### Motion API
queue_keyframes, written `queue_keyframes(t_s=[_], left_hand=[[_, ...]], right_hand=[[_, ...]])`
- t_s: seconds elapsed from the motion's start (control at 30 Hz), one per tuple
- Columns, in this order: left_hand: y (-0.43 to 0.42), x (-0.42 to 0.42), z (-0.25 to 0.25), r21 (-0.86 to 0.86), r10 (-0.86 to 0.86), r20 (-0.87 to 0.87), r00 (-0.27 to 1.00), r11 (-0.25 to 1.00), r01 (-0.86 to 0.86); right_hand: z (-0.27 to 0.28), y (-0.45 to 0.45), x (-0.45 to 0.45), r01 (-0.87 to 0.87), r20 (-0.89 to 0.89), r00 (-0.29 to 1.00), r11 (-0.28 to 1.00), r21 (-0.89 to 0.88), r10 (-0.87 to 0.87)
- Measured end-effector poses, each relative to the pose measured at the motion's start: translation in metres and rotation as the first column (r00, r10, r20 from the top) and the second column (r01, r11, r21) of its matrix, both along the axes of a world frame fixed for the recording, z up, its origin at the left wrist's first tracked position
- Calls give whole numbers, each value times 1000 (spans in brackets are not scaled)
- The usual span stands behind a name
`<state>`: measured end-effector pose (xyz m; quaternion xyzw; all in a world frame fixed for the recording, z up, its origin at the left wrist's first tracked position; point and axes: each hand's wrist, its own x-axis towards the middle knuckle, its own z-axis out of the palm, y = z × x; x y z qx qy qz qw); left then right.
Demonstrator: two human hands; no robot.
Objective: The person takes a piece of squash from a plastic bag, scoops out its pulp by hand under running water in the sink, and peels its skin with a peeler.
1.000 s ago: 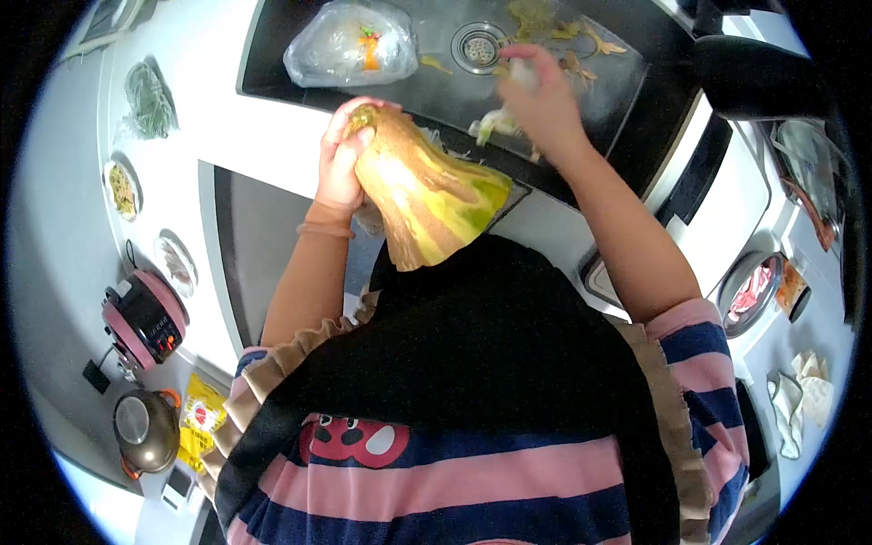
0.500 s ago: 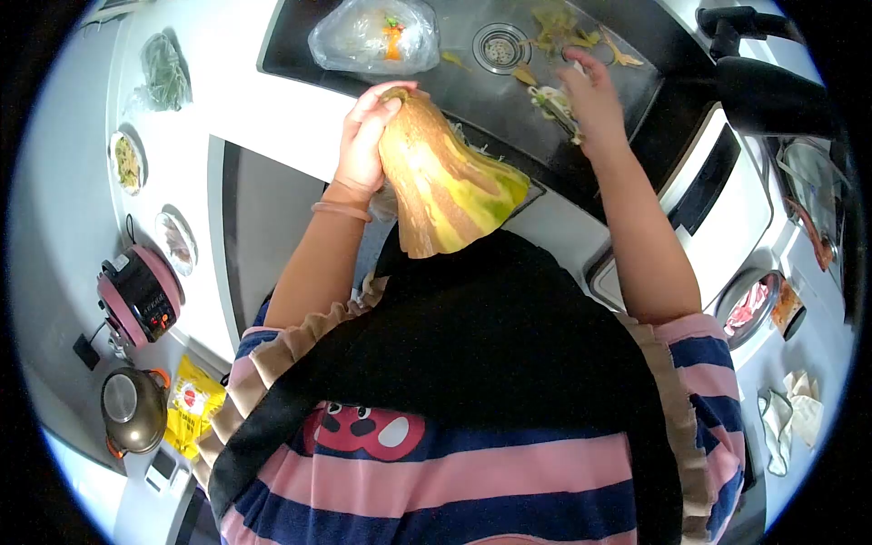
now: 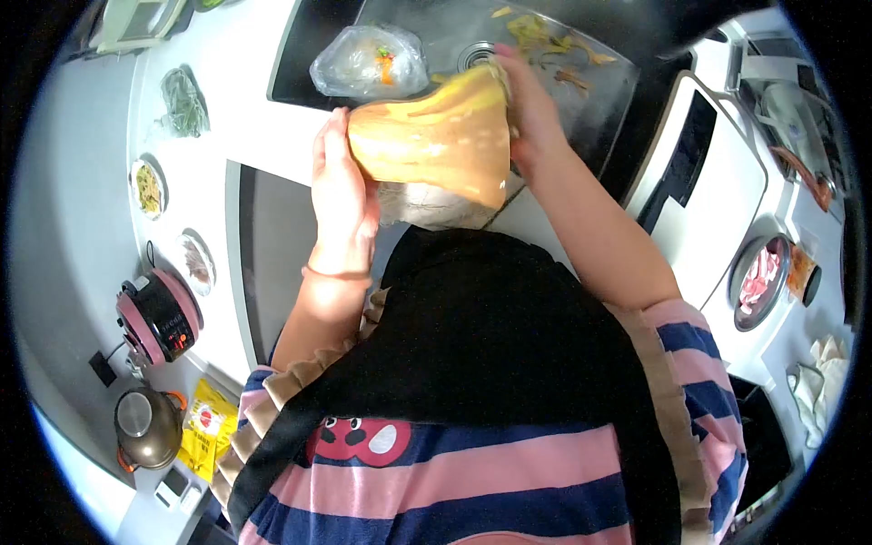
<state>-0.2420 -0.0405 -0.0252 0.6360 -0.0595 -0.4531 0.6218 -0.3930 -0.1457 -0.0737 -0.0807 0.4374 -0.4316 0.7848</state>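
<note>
Behind the squash (image 3: 434, 132), a half-hidden drain (image 3: 474, 54).

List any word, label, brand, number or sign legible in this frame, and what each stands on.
No text can be read.
Yellow packet: printing around a red-and-white emblem, too small to read.
Pink-and-black cooker: red-lit display and panel marks, too blurred to read.
Clear plastic bag: orange and green patch, no legible wording.
Held squash: no lettering visible.
</note>
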Motion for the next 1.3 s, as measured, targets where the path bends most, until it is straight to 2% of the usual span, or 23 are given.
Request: queue_keyframes(t_s=[0.03,0.07,0.1,0.13,0.2,0.27,0.33,0.4,0.43,0.47,0.53,0.57,0.6,0.67,0.7,0.77,0.8,0.87,0.97,1.07,1.17,1.23,1.3], left_hand=[[6,-3,3,9,-13,-49,999,1000,13],[13,-8,10,7,-21,-46,999,1000,21],[18,-14,22,96,-38,-9,999,995,38],[25,-19,31,181,-54,28,998,982,48],[43,-16,42,119,-110,14,994,987,108],[58,-18,57,111,-325,157,933,944,310],[71,-19,69,94,-355,208,911,935,343],[87,-11,71,137,-492,514,702,856,499],[90,-17,74,145,-448,528,722,885,443],[92,-13,73,271,-507,699,504,841,469],[90,-15,63,385,-535,792,294,811,440],[87,-18,62,460,-559,813,161,787,412],[85,-23,63,450,-541,829,139,794,408],[85,-30,59,461,-538,837,96,789,407],[81,-31,59,478,-545,836,59,778,407],[70,-35,65,493,-556,829,62,778,389],[66,-36,67,515,-573,818,56,772,373],[62,-33,63,550,-597,802,26,755,357],[55,-36,66,592,-603,789,-120,693,411],[58,-37,65,731,-721,662,-205,561,388],[60,-38,53,671,-674,722,-159,623,402],[57,-41,48,668,-659,728,-187,623,407],[56,-50,45,663,-615,743,-265,619,421]], right_hand=[[11,0,2,10,1,1000,1000,-4,-10],[26,-1,2,-137,26,990,988,66,136],[35,0,3,-283,63,959,950,131,277],[34,-3,6,-279,68,960,952,126,272],[29,-9,12,-443,-17,896,895,39,444],[43,-8,11,-513,-27,857,856,65,515],[41,-4,12,-582,-37,809,808,93,587],[22,5,15,-642,51,763,765,-49,644],[19,5,15,-643,52,762,764,-52,645],[18,5,14,-671,33,741,741,24,671],[18,6,12,-715,2,687,676,176,726],[-8,-2,17,-726,-124,661,673,144,740],[-11,-6,11,-726,-129,661,674,139,739],[-15,-11,-2,-383,-229,908,916,-120,350],[-2,-10,-6,-390,-236,905,913,-120,355],[39,-1,-18,-214,-344,929,955,-204,134],[45,11,-18,-219,-347,928,953,-209,137],[56,37,-13,-456,-655,756,714,-532,-6],[47,63,4,-421,-621,778,814,-400,98],[50,62,5,-448,-665,746,763,-465,33],[50,58,2,-479,-676,733,763,-433,77],[36,51,-3,-485,-673,735,760,-433,85],[-11,31,-20,-580,-853,490,663,-473,-179]])
